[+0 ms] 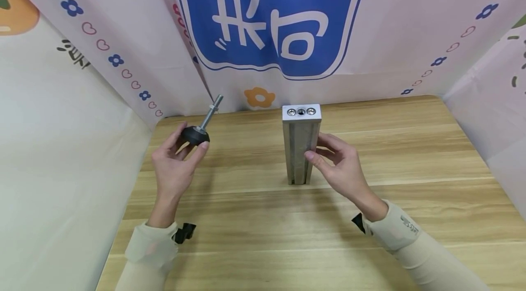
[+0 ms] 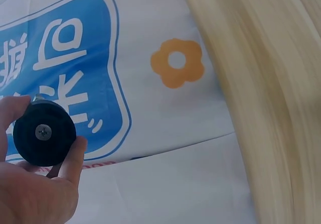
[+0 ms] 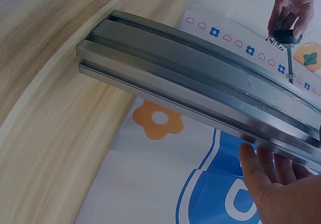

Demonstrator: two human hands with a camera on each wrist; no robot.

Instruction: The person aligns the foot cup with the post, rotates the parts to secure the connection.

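My left hand (image 1: 174, 163) pinches the round black base of a leveling foot (image 1: 196, 135) between thumb and fingers. Its threaded stud, with a nut partway up, points up and to the right. In the left wrist view, the underside of the leveling foot (image 2: 44, 132) faces the camera, with a cross-head screw at its centre. My right hand (image 1: 343, 167) grips the right side of an upright aluminium profile (image 1: 300, 149). The silver end plate (image 1: 301, 112) on top carries two screws with a hole between them. The leveling foot is apart from the profile, to its left.
A wood-grain table (image 1: 246, 218) lies beneath both hands. Behind it hangs a printed white cloth (image 1: 394, 30) with a blue panel and an orange flower. White cloth (image 1: 74, 145) also borders the left side.
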